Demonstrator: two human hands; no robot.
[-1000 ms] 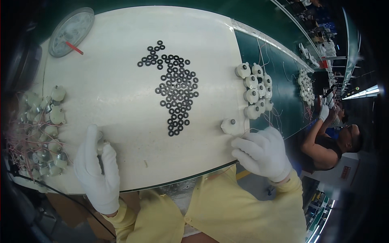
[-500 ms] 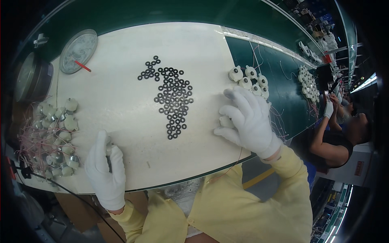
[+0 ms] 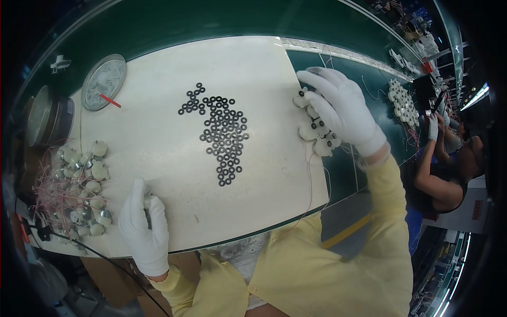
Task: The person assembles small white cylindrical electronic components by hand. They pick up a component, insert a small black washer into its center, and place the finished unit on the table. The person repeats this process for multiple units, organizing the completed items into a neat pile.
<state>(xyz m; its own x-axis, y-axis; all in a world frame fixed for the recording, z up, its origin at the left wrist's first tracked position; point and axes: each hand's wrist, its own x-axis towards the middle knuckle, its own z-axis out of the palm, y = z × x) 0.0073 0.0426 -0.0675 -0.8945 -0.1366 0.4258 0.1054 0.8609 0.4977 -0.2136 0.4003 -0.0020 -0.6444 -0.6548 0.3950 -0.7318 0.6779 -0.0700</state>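
My left hand, in a white glove, is closed near the front edge of the table. Between its thumb and fingers shows part of a small motor, pale and metallic; the rest is hidden. My right hand, also gloved, arches with fingers apart over a cluster of round white motors at the table's right edge. Several of these bear a black ring on top. Its thumb and fingertips are beside the farthest motors, which it partly covers. Many loose black rings lie flat in the middle of the white tabletop.
A heap of motors with pink wires lies at the left. Behind it stand a dark round tub and a clear dish with a red stick. More white motors and a co-worker are at the right.
My right hand has moved away and upward, letting go of the white motor it held; the cluster now extends nearer to me. My left hand keeps its grip. The whole view has shifted slightly.
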